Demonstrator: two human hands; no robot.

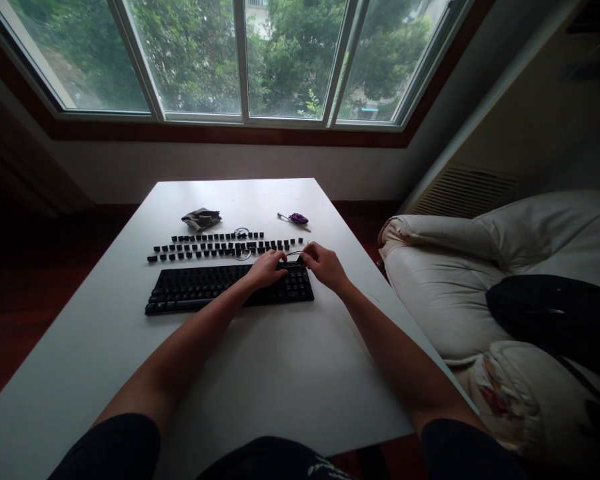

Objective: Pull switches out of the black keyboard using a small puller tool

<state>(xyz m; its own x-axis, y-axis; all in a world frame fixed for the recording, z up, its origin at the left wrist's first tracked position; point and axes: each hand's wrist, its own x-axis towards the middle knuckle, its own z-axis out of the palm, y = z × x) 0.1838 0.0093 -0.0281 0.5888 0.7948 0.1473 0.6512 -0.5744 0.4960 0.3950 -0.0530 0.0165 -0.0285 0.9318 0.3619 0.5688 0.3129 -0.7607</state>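
Observation:
A black keyboard [200, 287] lies on the white table, with most of its keys in place. Over its upper right part, my left hand [267, 268] rests with fingers closed; what they hold, if anything, is too small to tell. Beside it, at the top right corner, my right hand [324, 265] pinches a thin wire [294, 253] that spans the gap between both hands. Behind the keyboard, loose black keycaps [207, 251] stand in rows. Dark loops of thin cable [241, 231] lie among them, partly hidden.
Farther back on the white table [280, 373] are a crumpled grey cloth [201, 219] and a small purple item [299, 219] beside a thin stick. A pale sofa [430, 280] with a dark bag [555, 320] stands to the right. Beyond the table is a window [290, 67].

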